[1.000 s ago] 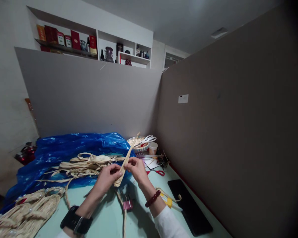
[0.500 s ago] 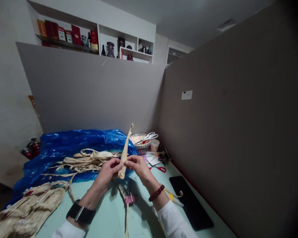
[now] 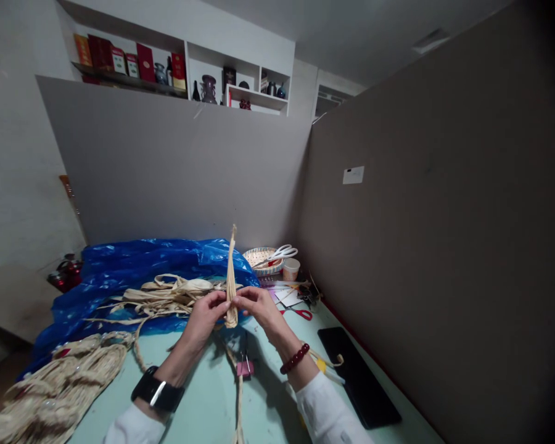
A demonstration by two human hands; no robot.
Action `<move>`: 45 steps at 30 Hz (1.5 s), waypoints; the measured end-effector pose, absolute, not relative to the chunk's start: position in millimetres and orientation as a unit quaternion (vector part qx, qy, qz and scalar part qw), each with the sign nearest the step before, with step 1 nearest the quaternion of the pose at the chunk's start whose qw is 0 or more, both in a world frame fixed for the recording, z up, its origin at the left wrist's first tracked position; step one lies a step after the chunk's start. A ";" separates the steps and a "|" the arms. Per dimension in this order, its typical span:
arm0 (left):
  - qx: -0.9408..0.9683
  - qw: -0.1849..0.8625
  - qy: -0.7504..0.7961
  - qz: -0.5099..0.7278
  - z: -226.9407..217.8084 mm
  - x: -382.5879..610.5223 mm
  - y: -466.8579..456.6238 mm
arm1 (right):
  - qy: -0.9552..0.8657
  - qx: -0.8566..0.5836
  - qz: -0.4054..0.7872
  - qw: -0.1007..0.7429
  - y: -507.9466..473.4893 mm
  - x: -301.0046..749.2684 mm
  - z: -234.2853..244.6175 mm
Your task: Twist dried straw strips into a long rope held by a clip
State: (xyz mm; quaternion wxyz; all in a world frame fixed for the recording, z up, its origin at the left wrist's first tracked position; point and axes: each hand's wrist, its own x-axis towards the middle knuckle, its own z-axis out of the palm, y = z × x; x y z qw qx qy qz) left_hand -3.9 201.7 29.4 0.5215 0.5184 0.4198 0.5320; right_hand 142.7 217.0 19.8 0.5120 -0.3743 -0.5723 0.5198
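Observation:
A pale dried corn husk (image 3: pixel 232 271), folded lengthwise, stands upright in front of me. My left hand (image 3: pixel 209 313) pinches its left edge near the lower end, fingers closed. From the other side my right hand (image 3: pixel 256 308) grips the same husk between thumb and fingers. Just behind the hands, more loose husk strips (image 3: pixel 171 296) lie heaped on a blue plastic bag (image 3: pixel 143 256). Below them a twisted husk cord (image 3: pixel 239 401) runs toward me, with a pink binder clip (image 3: pixel 245 369) on it.
Woven husk pieces (image 3: pixel 83 382) with beads lie at the left. On the right are a black phone-like slab (image 3: pixel 358 376) and red-handled scissors (image 3: pixel 300 313). A basket (image 3: pixel 259 254) with white-handled scissors (image 3: pixel 284 251) and a cup (image 3: pixel 291 269) stand behind. Grey partitions (image 3: pixel 189 172) enclose the table.
The husk has swung from leaning right to nearly upright and looks narrower, more folded together. Both hands keep their pinch on it. The view has shifted slightly.

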 end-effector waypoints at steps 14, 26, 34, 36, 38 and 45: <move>0.486 0.549 0.404 0.547 23.6 -8.2 207.6 | -0.549 -0.340 0.567 0.511 225.6 147.7 13.9; 0.490 0.553 0.416 0.530 26.7 -10.1 205.9 | -0.555 -0.366 0.524 0.532 219.2 142.4 14.5; 0.473 0.540 0.420 0.556 24.0 -13.4 209.5 | -0.586 -0.388 0.517 0.488 222.9 137.3 9.4; 0.464 0.559 0.409 0.552 25.0 -13.6 208.6 | -0.565 -0.371 0.544 0.498 221.7 138.4 11.4; 0.449 0.575 0.400 0.554 26.1 -13.8 207.4 | -0.549 -0.362 0.556 0.507 220.0 139.8 14.3; 0.419 0.605 0.387 0.556 24.8 -16.7 208.7 | -0.518 -0.341 0.586 0.522 216.5 141.8 17.3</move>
